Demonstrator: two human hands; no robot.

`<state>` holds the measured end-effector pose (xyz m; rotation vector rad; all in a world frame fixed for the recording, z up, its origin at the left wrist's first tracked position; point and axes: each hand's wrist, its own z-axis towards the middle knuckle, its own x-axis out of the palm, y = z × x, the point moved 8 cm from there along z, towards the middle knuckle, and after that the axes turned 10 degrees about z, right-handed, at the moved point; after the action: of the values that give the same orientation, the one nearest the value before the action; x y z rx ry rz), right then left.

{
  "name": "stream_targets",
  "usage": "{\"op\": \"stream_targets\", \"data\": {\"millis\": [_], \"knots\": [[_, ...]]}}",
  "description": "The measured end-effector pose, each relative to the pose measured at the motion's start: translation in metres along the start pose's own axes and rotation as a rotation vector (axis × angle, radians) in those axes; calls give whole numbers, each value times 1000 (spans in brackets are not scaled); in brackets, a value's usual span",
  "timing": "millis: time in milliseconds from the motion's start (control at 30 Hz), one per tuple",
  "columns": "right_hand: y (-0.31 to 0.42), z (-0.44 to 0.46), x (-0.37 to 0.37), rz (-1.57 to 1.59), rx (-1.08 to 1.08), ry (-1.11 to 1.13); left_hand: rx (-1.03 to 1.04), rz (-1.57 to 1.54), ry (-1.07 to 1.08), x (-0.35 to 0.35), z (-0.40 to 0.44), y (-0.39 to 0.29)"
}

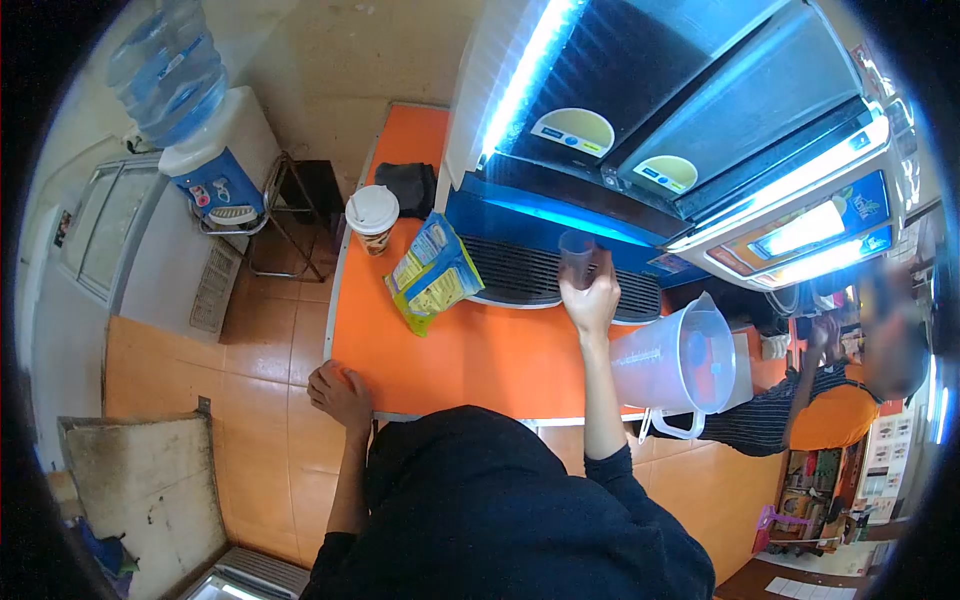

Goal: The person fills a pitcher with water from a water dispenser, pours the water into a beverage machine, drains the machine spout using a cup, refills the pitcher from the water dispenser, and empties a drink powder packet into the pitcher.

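Note:
My right hand (592, 297) is closed around a small clear plastic cup (576, 252), held above the black slatted drip tray (508, 268) of a lit drinks dispenser (640, 100). Just right of that forearm stands a large translucent plastic pitcher (655, 362), its handle towards me. My left hand (341, 396) rests at the near left corner of the orange table (480, 365), fingers curled over the edge. Between the hands, further back, lies a yellow and green foil packet (436, 275). Behind its left side is a lidded paper cup (372, 220).
A black pouch (407, 187) lies behind the paper cup. Left of the table are a water dispenser (215, 165) with a large bottle, a metal stool (290, 225) and a white chest freezer (150, 230). Another person (770, 410) in a striped garment is at the right.

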<state>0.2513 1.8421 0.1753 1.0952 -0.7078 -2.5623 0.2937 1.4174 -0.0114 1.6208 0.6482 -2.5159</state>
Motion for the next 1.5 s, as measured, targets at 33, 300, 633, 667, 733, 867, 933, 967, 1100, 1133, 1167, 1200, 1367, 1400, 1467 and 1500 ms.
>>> {"op": "stream_targets", "data": {"millis": [33, 300, 633, 667, 733, 867, 933, 967, 1100, 1133, 1167, 1200, 1367, 1400, 1467, 1500], "knots": [[-4, -1, -6, 173, 88, -79, 4, -2, 0, 0, 0, -2], [11, 18, 4, 362, 169, -225, -13, -10, 29, 1, -1, -1], [-1, 24, 13, 538, 42, -308, -16, 3, 36, -3, 0, -4], [-4, 23, 14, 537, 42, -309, -10, 13, 33, -2, 0, -4], [-5, 23, 15, 474, 18, -302, 1, 24, 31, -2, 0, -4], [-6, 22, 15, 459, 37, -294, -6, 28, 23, 1, -1, -2], [-11, 22, 18, 497, 38, -302, -3, 37, 11, -1, -1, -3], [-14, 21, 19, 498, 36, -314, 3, 38, 23, -2, -2, -4], [-12, 20, 17, 493, 99, -286, 24, 85, -11, 2, -5, -2], [-13, 19, 18, 519, 111, -289, 34, 78, -22, 0, -5, -3], [-15, 19, 19, 546, 123, -291, 34, 92, 12, 0, -4, -4], [-12, 19, 16, 468, 91, -291, 34, 107, 46, 2, -4, -5], [-11, 18, 13, 452, 78, -306, 37, 163, 71, 12, -4, -3], [-14, 17, 14, 540, 120, -303, 39, 190, 50, 13, -6, -1], [-14, 17, 12, 520, 86, -323, 63, 197, 52, 20, -7, 4], [-14, 16, 12, 498, 55, -328, 72, 192, 40, 21, -7, 5]]}}
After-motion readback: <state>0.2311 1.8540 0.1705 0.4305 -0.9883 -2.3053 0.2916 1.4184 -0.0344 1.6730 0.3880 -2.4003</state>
